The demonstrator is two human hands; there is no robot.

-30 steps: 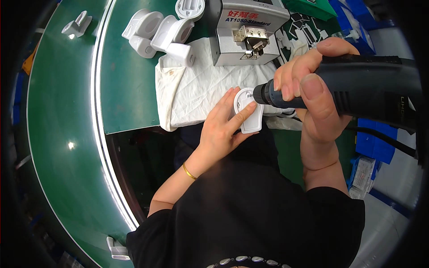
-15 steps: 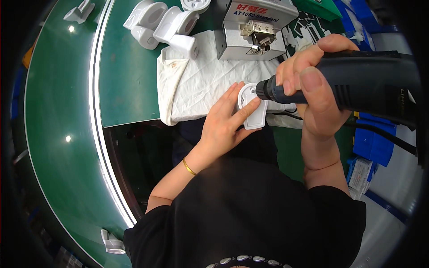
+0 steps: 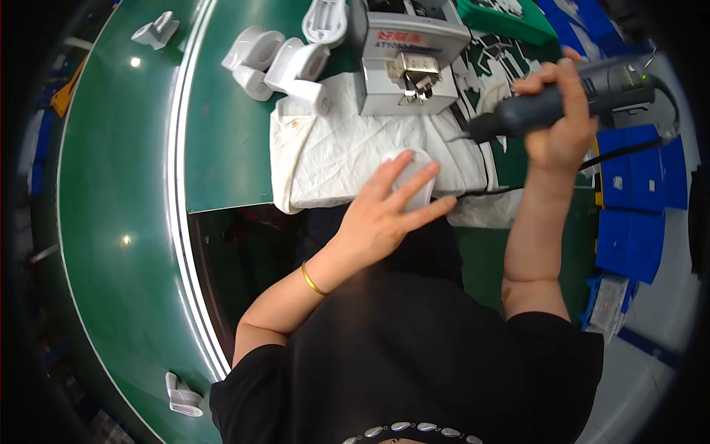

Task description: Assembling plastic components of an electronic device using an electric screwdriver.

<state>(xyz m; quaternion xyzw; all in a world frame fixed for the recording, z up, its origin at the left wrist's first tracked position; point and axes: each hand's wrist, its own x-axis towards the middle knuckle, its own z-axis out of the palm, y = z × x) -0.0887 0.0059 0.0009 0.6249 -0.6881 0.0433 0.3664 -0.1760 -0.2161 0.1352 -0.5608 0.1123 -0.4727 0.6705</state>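
My right hand [image 3: 562, 122] is wrapped round a black electric screwdriver [image 3: 532, 109], raised over the right side of the bench. Its thin bit points left, apart from the white plastic part [image 3: 421, 194]. That rounded part lies at the near edge of a white cloth [image 3: 333, 152]. Over it, my left hand [image 3: 377, 222] has its fingers spread, partly hiding it; the fingers are blurred, and whether they touch it is hard to tell.
Behind the cloth stands a grey metal machine [image 3: 370, 85] with a small front mechanism. White moulded parts [image 3: 299, 70] sit to its left. A green tray [image 3: 510, 22] and scattered strips lie back right, blue bins [image 3: 629, 177] farther right. The screwdriver's cable [image 3: 621, 153] trails there.
The screwdriver has lifted off the white part and moved up and right in my right hand. My left fingers have spread from their hold on the part.
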